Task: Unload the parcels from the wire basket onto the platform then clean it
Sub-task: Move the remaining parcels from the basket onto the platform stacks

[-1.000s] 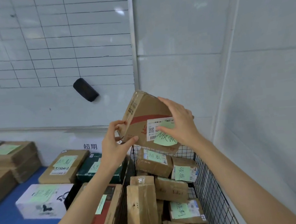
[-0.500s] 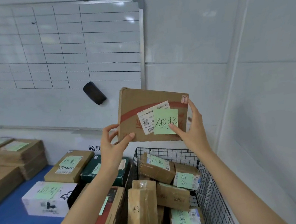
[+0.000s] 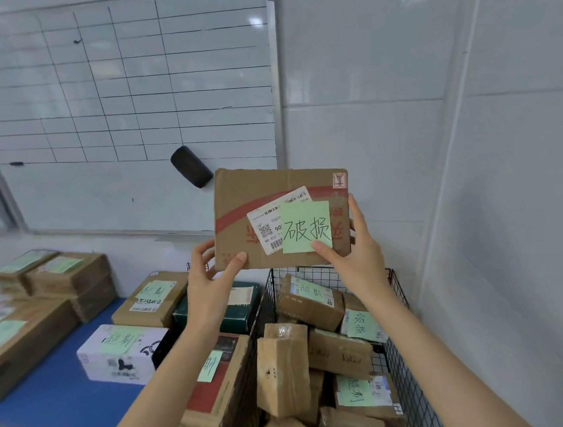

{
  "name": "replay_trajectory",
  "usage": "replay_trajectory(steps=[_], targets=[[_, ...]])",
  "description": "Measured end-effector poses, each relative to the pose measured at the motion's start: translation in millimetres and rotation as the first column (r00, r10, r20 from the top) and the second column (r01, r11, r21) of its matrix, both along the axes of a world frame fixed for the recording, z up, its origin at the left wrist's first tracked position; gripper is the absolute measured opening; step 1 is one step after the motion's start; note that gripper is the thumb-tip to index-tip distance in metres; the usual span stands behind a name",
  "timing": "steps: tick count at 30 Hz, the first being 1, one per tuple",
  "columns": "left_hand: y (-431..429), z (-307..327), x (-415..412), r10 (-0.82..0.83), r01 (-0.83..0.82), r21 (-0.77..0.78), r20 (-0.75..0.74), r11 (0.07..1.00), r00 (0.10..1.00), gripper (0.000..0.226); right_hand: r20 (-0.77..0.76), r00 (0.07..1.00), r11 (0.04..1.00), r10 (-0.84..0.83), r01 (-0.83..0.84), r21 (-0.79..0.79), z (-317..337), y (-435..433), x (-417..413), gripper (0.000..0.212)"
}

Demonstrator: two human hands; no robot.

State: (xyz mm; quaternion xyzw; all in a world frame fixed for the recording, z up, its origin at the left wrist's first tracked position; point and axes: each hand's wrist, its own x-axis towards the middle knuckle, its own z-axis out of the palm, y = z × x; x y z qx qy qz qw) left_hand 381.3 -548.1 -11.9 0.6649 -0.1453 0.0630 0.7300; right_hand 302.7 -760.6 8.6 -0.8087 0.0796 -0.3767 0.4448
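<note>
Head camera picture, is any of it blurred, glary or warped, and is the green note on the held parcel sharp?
Head view: the green note on the held parcel is sharp; head view: glare spots the whiteboard top right; head view: the bottom-left corner smears yellow; head view: the whiteboard's frame bows, wide-angle distortion.

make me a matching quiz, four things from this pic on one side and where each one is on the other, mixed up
Things:
1. flat parcel with the green note
2. black eraser
3. white box
4. upright taped parcel

Places:
a. on the blue platform
b. inside the wire basket
c. on the whiteboard
d. held up by the left hand and right hand

Pairs: 1-d, 2-c, 3-a, 4-b
</note>
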Motion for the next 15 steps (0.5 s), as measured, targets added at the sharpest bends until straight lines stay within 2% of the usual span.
replay_trajectory(steps=[10, 15], targets=[[59.9, -5.3, -29.2, 0.177, -0.177, -0.017, 0.082, 0.984, 0.981, 0.043, -0.019, 0.986, 0.986, 0.166, -0.166, 0.003, -4.5, 51.6, 12.0, 0.075], [99.7, -4.3, -36.1, 0.300, -0.300, -0.020, 0.128, 0.954, 0.945, 0.049, -0.039, 0.969, 0.969, 0.244, -0.245, -0.041, 2.6, 93.7, 33.5, 0.074]])
